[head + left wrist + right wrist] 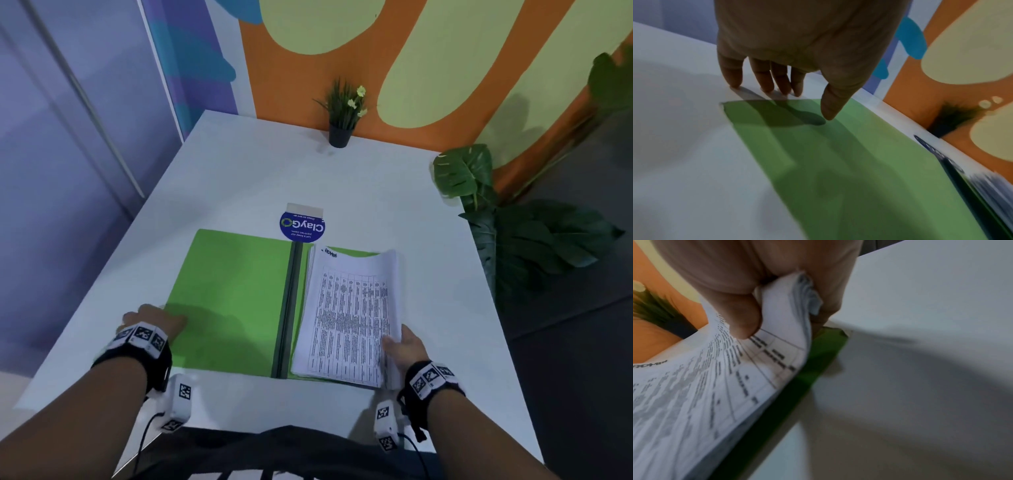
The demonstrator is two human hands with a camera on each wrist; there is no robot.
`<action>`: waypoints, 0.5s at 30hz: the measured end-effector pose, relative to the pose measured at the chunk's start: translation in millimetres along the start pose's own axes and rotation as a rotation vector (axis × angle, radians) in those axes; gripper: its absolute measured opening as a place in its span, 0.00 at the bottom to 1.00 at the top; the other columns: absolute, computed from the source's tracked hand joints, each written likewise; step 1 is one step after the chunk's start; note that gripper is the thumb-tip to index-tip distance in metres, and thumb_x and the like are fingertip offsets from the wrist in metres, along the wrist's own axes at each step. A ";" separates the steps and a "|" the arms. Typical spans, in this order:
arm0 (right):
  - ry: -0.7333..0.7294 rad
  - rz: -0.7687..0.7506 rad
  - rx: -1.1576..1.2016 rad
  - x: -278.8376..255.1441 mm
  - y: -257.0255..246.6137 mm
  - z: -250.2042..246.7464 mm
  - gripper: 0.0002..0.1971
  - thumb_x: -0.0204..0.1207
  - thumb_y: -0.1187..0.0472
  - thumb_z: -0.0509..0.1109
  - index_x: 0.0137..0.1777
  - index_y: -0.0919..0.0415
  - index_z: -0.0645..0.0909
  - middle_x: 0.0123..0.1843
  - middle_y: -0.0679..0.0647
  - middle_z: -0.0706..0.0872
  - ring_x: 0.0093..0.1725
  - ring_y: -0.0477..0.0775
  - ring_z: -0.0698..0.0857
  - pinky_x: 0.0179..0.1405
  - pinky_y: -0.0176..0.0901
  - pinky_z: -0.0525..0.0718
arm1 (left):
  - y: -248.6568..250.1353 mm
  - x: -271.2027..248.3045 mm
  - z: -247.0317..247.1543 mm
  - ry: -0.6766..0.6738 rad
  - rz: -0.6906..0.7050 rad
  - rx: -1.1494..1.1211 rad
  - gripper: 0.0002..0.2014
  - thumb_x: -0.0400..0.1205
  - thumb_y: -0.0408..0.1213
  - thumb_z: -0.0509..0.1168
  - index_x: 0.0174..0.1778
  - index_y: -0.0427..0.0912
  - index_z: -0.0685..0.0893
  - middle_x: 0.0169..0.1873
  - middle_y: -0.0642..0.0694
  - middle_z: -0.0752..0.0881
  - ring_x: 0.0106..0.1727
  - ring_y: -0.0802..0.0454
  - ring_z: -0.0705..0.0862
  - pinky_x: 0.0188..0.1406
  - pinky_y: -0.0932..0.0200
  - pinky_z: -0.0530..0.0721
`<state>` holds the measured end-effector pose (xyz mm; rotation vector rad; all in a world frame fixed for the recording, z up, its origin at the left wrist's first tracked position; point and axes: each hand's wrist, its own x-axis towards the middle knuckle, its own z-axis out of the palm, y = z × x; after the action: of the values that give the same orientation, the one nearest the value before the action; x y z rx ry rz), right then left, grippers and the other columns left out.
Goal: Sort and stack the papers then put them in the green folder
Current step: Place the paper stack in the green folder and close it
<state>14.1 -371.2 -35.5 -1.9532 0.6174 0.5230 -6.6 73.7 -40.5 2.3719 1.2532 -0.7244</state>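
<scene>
Stack going into the folder

My right hand (pixel 406 346) pinches the near right corner of the papers (pixel 352 315), thumb on top, bowing them over the right half of the open green folder (pixel 229 301); my left hand (pixel 154 320) rests open, fingertips on the table (pixel 239 171) at the folder's left edge. Stacking looks done; laying flat and closing remain. The print is too blurred to read, so the sorting probably can't be judged.

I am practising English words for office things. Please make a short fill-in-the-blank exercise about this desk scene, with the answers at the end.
1. The folder lying open on the table is ____ in colour.
2. The stack of papers lies on the folder's ____ half.
3. The ____ hand pinches the papers' near corner.
4. The left hand rests its fingertips on the ____.

Answers: green; right; right; table
</scene>
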 end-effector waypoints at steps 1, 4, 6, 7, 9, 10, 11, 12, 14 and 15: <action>0.009 0.008 -0.008 -3.9 -5.1 -0.1 0.29 0.81 0.61 0.65 0.80 0.65 0.61 0.80 0.62 0.69 0.78 0.64 0.69 0.77 0.51 0.67 | -1.4 4.1 -1.8 -0.018 0.010 -0.001 0.45 0.58 0.64 0.64 0.67 0.38 0.77 0.61 0.33 0.78 0.57 0.33 0.79 0.55 0.46 0.80; 0.015 0.016 0.006 -1.7 -4.7 -0.9 0.29 0.82 0.63 0.63 0.81 0.66 0.59 0.82 0.62 0.66 0.80 0.64 0.67 0.77 0.51 0.66 | 0.2 -8.7 -11.3 -0.073 0.042 0.011 0.32 0.75 0.59 0.62 0.67 0.36 0.79 0.66 0.32 0.81 0.61 0.36 0.81 0.59 0.49 0.79; 0.040 0.008 -0.002 -1.6 -4.2 1.6 0.28 0.82 0.63 0.63 0.81 0.65 0.61 0.81 0.61 0.67 0.79 0.63 0.68 0.77 0.51 0.66 | 3.2 -13.6 -11.6 -0.105 0.035 0.024 0.35 0.74 0.62 0.61 0.69 0.40 0.77 0.68 0.33 0.80 0.61 0.37 0.82 0.59 0.50 0.80; 0.036 0.016 0.008 -0.6 -2.9 2.0 0.28 0.82 0.63 0.63 0.80 0.65 0.61 0.81 0.61 0.68 0.79 0.63 0.68 0.77 0.51 0.66 | 3.3 -14.8 -10.8 -0.113 0.038 -0.002 0.36 0.72 0.62 0.63 0.70 0.40 0.76 0.67 0.33 0.81 0.59 0.37 0.82 0.57 0.50 0.81; 0.033 0.010 0.006 1.5 -1.6 2.1 0.28 0.82 0.63 0.63 0.81 0.64 0.60 0.81 0.61 0.67 0.80 0.63 0.67 0.77 0.52 0.65 | 0.9 -9.8 -8.8 -0.113 0.028 -0.094 0.40 0.67 0.59 0.69 0.70 0.36 0.75 0.64 0.31 0.82 0.56 0.35 0.84 0.56 0.48 0.83; 0.036 0.001 -0.002 1.4 -1.2 2.0 0.28 0.82 0.63 0.63 0.81 0.64 0.60 0.81 0.61 0.67 0.80 0.63 0.67 0.78 0.52 0.65 | -2.2 -1.7 -5.4 -0.110 0.026 -0.146 0.43 0.62 0.59 0.71 0.69 0.35 0.75 0.61 0.31 0.83 0.54 0.34 0.85 0.57 0.46 0.84; 0.037 0.009 -0.004 1.5 -0.9 2.2 0.28 0.82 0.62 0.63 0.81 0.63 0.61 0.81 0.60 0.68 0.79 0.63 0.68 0.78 0.53 0.66 | -6.9 6.6 -3.0 -0.105 0.030 -0.194 0.47 0.57 0.60 0.72 0.68 0.34 0.75 0.59 0.32 0.84 0.52 0.34 0.86 0.56 0.44 0.85; 0.039 0.009 -0.014 1.2 -1.2 2.2 0.27 0.82 0.62 0.63 0.80 0.62 0.62 0.80 0.60 0.70 0.78 0.63 0.70 0.78 0.54 0.68 | -12.2 17.3 0.3 -0.109 0.040 -0.246 0.49 0.53 0.60 0.73 0.68 0.34 0.75 0.58 0.32 0.85 0.51 0.34 0.86 0.56 0.42 0.86; 0.034 0.007 -0.055 0.9 -0.7 3.0 0.25 0.81 0.61 0.64 0.77 0.61 0.67 0.76 0.60 0.76 0.73 0.63 0.75 0.75 0.57 0.72 | -29.1 55.6 16.0 -0.128 0.049 -0.332 0.51 0.54 0.57 0.76 0.71 0.33 0.74 0.60 0.31 0.85 0.52 0.33 0.87 0.57 0.38 0.86; 0.032 -0.003 -0.064 3.7 1.4 3.1 0.24 0.80 0.60 0.64 0.76 0.61 0.69 0.74 0.61 0.78 0.71 0.63 0.77 0.74 0.57 0.74 | -36.0 66.3 20.8 -0.151 0.055 -0.351 0.49 0.54 0.57 0.76 0.68 0.33 0.77 0.57 0.31 0.86 0.51 0.33 0.88 0.56 0.37 0.87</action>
<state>15.8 -369.6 -40.0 -2.0255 0.6247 0.5161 -10.8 125.5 -99.1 2.0212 1.1414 -0.5975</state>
